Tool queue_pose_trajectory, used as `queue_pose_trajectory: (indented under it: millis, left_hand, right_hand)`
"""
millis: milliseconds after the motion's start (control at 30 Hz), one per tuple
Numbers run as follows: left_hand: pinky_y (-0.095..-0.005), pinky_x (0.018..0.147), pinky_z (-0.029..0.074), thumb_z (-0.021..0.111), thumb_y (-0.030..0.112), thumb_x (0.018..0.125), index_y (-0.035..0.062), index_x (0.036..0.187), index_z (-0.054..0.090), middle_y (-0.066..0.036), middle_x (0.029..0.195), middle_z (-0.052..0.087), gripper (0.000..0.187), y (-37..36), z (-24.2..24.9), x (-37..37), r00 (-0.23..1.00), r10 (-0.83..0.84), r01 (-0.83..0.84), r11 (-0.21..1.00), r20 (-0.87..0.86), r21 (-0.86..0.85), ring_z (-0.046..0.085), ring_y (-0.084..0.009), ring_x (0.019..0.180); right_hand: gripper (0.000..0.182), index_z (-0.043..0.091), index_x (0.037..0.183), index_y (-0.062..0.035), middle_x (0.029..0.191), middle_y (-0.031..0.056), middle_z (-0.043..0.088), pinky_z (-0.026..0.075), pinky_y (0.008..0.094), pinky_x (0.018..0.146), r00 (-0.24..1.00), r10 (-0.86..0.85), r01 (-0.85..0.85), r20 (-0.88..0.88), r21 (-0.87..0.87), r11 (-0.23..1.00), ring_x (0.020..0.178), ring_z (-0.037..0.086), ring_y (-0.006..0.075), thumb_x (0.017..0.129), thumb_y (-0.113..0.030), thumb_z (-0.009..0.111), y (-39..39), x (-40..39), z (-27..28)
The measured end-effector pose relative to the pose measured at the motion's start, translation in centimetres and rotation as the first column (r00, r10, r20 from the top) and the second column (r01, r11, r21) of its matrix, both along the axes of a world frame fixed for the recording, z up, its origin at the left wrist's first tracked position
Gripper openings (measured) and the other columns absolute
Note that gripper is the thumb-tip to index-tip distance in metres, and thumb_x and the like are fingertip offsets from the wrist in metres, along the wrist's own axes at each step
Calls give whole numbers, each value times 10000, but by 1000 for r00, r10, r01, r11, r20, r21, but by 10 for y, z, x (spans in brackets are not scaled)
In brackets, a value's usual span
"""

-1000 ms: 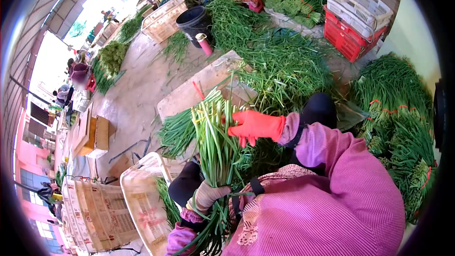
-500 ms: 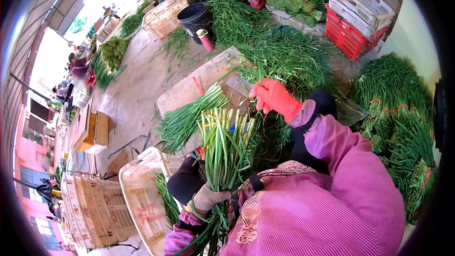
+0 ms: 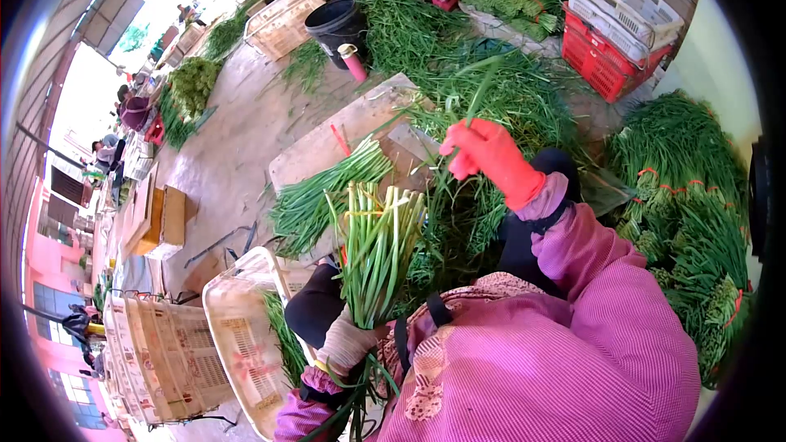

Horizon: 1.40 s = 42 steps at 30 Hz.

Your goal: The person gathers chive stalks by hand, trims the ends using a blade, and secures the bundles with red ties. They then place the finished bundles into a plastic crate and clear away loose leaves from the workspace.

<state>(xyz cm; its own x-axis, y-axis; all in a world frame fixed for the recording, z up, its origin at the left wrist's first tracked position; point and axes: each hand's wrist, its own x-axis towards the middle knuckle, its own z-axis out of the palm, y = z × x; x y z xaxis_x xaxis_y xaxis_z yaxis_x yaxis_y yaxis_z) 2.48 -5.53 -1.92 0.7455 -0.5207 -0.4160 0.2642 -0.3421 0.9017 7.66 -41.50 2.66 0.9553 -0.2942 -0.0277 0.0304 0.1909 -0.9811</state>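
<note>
My left hand (image 3: 350, 342), in a greyish knit glove, is closed around the lower part of a bunch of green chives (image 3: 378, 258). Their pale cut ends point up and the long leaves hang below the fist. My right hand (image 3: 495, 162) wears a red-orange rubber glove and pinches a flat green leaf (image 3: 483, 88) that sticks up above the fingers. Between the hands and beyond them, more chives (image 3: 332, 196) lie on a wooden board (image 3: 307, 162), near a flat grey metal piece (image 3: 413, 142) and a red strip (image 3: 340, 139).
Loose greens (image 3: 508, 98) are heaped beyond my right hand. Tied bundles (image 3: 696, 205) lie at the right, below a red crate (image 3: 602, 57). A plastic basket (image 3: 246, 344) stands at my left. A black bucket (image 3: 337, 29) and pink bottle (image 3: 352, 61) stand ahead; people sit far left.
My right hand has moved slightly right and toward me, and the leaf in it now stands up above the glove. The bunch in my left hand has shifted a little left.
</note>
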Motion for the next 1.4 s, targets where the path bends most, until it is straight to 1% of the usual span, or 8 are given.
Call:
queue_pose_trajectory:
  millis: [133,300,533,733,867,967,1167,1400]
  left_hand:
    - [-294,948,474,729,131,835,25,1293,494,-36,1243,632,526,-5,-2,2,981,-153,137,983,123,124,627,-180,1062]
    - [-366,857,519,708,244,793,117,1277,528,-129,1118,656,532,11,-43,13,705,-398,180,901,588,394,639,-313,1020]
    - [-374,829,523,764,216,740,77,1277,523,-165,1056,679,605,-5,9,5,868,-376,94,766,324,635,660,-330,973]
    - [-397,864,509,771,304,691,125,1329,493,-175,1051,683,718,4,19,-2,920,-279,26,745,276,666,652,-351,1000]
    - [-409,866,508,765,289,694,133,1352,473,-196,1059,678,737,9,27,-5,924,-231,-28,752,303,659,644,-371,1006]
    - [-446,819,514,753,292,715,139,1379,440,-186,1061,667,750,3,33,-3,870,-349,-61,625,348,778,648,-375,961]
    - [-455,698,510,704,237,714,119,1415,381,-150,953,629,780,-1,32,2,664,-598,-183,452,448,873,652,-341,804]
    - [-479,675,515,704,210,725,104,1385,412,-146,944,624,729,-3,40,4,601,-674,-234,366,430,901,640,-345,782]
  right_hand:
    - [405,683,861,-17,1058,137,674,367,500,1045,834,205,455,512,-849,268,1185,517,374,879,-415,614,27,-1,-7]
    - [574,726,988,-64,1406,102,504,117,592,1149,946,317,-82,-76,-997,6,1406,243,446,805,-597,615,63,-12,-29]
    - [287,728,913,-121,1031,108,672,131,587,1152,855,516,-140,56,-932,333,1326,401,378,721,-324,662,76,-10,-74]
    - [112,649,851,-156,771,62,647,521,449,638,985,145,96,93,-995,-15,750,654,308,745,-165,614,13,9,-77]
    - [114,656,946,-79,831,115,690,533,379,661,997,-70,75,30,-520,851,744,663,322,867,-149,614,-37,16,-58]
    - [120,643,955,-46,818,118,688,541,346,710,967,223,-130,127,-507,852,734,666,306,874,-125,605,-12,12,-44]
    - [359,721,916,-123,1149,98,667,189,554,1143,932,357,19,56,-994,104,1288,459,330,822,-461,640,64,-14,-41]
    - [293,706,957,-155,1371,88,547,84,552,1170,942,294,24,162,-906,422,1433,247,361,762,-372,671,101,-10,-100]
